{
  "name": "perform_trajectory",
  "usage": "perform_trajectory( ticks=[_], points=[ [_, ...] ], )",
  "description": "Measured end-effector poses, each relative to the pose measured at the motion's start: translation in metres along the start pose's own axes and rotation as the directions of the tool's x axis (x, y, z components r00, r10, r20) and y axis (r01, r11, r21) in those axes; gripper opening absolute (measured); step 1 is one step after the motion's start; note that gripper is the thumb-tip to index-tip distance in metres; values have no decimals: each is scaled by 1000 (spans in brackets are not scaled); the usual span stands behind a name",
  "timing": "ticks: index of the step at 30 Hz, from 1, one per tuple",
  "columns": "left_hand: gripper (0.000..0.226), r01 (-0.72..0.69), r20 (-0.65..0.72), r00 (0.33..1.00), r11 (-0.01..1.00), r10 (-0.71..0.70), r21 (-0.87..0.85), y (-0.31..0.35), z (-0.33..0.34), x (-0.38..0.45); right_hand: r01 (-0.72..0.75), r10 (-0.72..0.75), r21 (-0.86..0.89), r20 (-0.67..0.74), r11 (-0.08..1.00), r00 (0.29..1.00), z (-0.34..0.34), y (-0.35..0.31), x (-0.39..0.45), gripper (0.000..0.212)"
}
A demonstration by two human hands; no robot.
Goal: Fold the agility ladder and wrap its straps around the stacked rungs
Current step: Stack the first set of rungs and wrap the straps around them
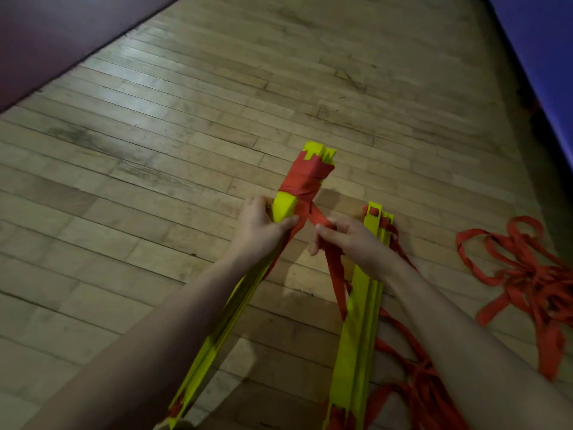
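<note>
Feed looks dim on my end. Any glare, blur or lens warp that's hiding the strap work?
Head view: dim overall, with a glare patch on the wooden floor at upper left. Wide-angle bending curves the floorboards. The loose strap pile at right is smeared. The left hand, right hand and wrapped strap read clearly enough.

A worn plank floor (192,125) fills the view; a maroon mat (52,35) lies at ten o'clock, a blue mat (539,48) (its edge only) at two o'clock.
</note>
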State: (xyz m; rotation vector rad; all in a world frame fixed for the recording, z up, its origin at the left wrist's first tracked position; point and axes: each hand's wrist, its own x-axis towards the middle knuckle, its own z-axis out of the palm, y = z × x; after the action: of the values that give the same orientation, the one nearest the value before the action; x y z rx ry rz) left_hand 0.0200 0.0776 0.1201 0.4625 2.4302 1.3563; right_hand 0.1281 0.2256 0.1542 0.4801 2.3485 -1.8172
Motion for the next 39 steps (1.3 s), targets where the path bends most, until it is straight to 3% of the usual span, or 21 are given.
perform_trajectory(
  ticks=[5,12,15,19,22,26,30,32,34,36,39],
  points=[
    [45,-141,-82,985,985,149,97,4,-10,-6,-109,96,311,56,944,994,5,-5,-6,15],
    [56,-167,-122,973,964,195,209,24,-17,-5,4,-17,258,48,966,999,-6,-28,-2,18],
    [56,-208,17,977,925,214,318,31,-23,-1,-27,43,234,-63,972,997,-4,-19,-2,21],
    [54,-226,249,951,963,184,150,22,-29,-4,-46,101,331,-152,942,983,-3,-9,2,24],
    [38,-258,204,948,965,243,46,10,-23,-8,-54,97,338,-111,939,989,-3,-7,0,21],
    [40,-340,131,931,940,340,-19,1,-14,-14,-124,113,434,52,892,992,2,-8,-5,20],
    [37,-196,88,975,975,206,-107,3,-12,-16,-232,161,384,209,894,965,1,6,-10,27],
    [36,-150,-5,989,984,150,-96,5,-12,-14,-246,202,223,201,943,959,4,19,-13,24],
    [36,-166,-53,985,986,165,-4,7,-10,-13,-222,200,180,131,958,971,7,24,-13,23],
    [37,-174,-9,985,983,175,61,8,-9,-10,-175,164,247,65,953,984,8,20,-10,24],
    [37,-60,172,984,998,54,34,12,-13,-5,-104,106,366,15,925,994,4,10,-5,26]
  ],
)
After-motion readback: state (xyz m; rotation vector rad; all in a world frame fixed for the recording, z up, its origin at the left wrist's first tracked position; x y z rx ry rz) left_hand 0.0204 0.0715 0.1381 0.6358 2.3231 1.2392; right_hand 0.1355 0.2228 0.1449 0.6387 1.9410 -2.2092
